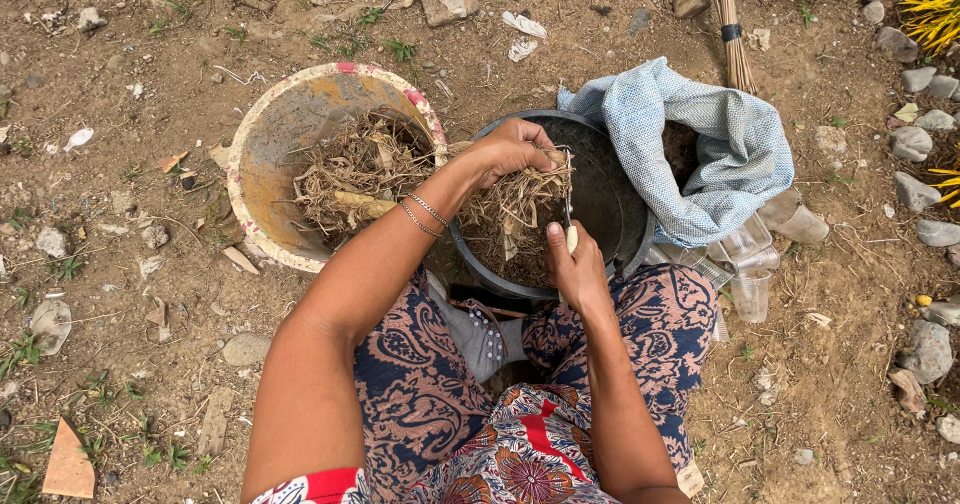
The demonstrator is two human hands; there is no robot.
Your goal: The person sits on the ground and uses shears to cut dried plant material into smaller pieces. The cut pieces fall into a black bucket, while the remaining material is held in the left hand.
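My left hand (512, 150) grips a clump of dry roots and straw (515, 199) over a dark round pan (610, 204). Thin bracelets (425, 214) circle that wrist. My right hand (575, 264) holds a small tool with a pale handle and a thin metal blade (568, 209) against the clump. Loose soil and root bits lie in the bottom of the pan. I am sitting on the ground in patterned trousers (470, 404) with the pan between my knees.
A worn yellow bucket (262, 149) of dry roots lies tilted at the left. A blue cloth (700, 144) drapes over a dark pot of soil on the right, with clear plastic cups (750, 274) beside it. Stones (915, 144), a broom (728, 19) and litter dot the bare earth.
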